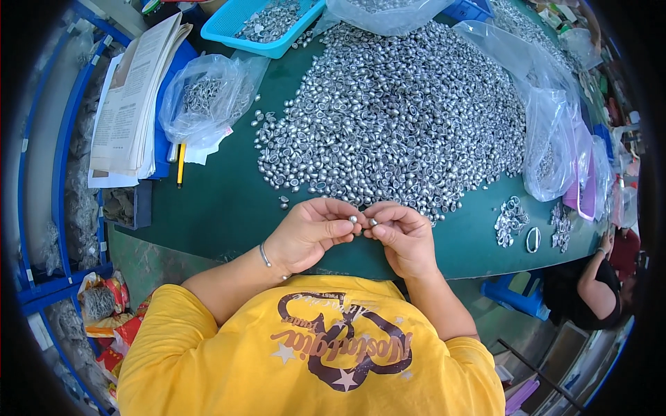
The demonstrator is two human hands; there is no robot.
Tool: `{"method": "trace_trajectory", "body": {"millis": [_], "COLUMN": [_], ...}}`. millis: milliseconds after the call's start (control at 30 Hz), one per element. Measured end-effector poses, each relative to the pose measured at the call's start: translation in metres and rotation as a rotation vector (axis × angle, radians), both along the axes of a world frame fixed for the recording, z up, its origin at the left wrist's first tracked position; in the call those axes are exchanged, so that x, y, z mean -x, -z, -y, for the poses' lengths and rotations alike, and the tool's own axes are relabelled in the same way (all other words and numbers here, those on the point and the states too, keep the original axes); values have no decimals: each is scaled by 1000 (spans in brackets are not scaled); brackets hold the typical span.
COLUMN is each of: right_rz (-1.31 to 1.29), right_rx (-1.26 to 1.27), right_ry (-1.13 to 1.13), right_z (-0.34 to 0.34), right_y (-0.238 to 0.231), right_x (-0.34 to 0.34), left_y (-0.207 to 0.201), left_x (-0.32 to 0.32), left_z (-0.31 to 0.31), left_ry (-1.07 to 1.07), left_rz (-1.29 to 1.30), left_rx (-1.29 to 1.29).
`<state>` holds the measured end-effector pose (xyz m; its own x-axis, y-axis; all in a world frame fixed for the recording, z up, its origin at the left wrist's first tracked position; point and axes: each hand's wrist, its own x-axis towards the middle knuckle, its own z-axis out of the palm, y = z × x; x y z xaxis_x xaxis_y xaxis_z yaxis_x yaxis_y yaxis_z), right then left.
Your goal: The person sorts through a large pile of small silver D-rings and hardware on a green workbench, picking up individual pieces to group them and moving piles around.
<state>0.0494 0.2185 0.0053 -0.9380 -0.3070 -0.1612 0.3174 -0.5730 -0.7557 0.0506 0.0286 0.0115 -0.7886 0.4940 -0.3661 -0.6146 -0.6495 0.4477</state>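
Note:
Both my hands meet just over the near edge of the green table, in front of a large heap of small silvery metal pieces point(395, 111). My left hand point(316, 232) pinches a small rounded metal piece point(352, 219) between thumb and forefinger. In my right hand point(406, 239) another small metal piece point(373, 222) is pinched the same way. The fingertips of the two hands nearly touch. Some heap pieces look domed, others like open rings; the exact kind is too small to tell. A bangle point(265, 255) circles my left wrist.
Left of the heap lie a plastic bag of metal pieces point(208, 97), a stack of papers point(132, 104) and a yellow pencil point(181, 166). A turquoise basket point(277, 47) stands behind. To the right are linked metal pieces point(511, 220), clear bags point(551, 139) and another person point(590, 284).

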Motion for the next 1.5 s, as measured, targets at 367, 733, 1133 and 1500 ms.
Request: {"method": "trace_trajectory", "body": {"millis": [367,733,1133,1500], "right_rz": [-69,-302,1,-829], "right_rx": [-100,-273,-377,-1075], "right_ry": [33,-3,-76,-61], "right_z": [2,0,-25,-6], "right_y": [-1,3,1,-6], "right_x": [-4,-3,-1,-2], "left_y": [-1,-7,-4,-4], "left_x": [-6,-6,6,-3], "left_z": [-9,-10,19,8], "left_ry": [-64,-39,-90,120], "left_rz": [-241,-302,47,-983], "left_rx": [384,517,-13,1290]}}
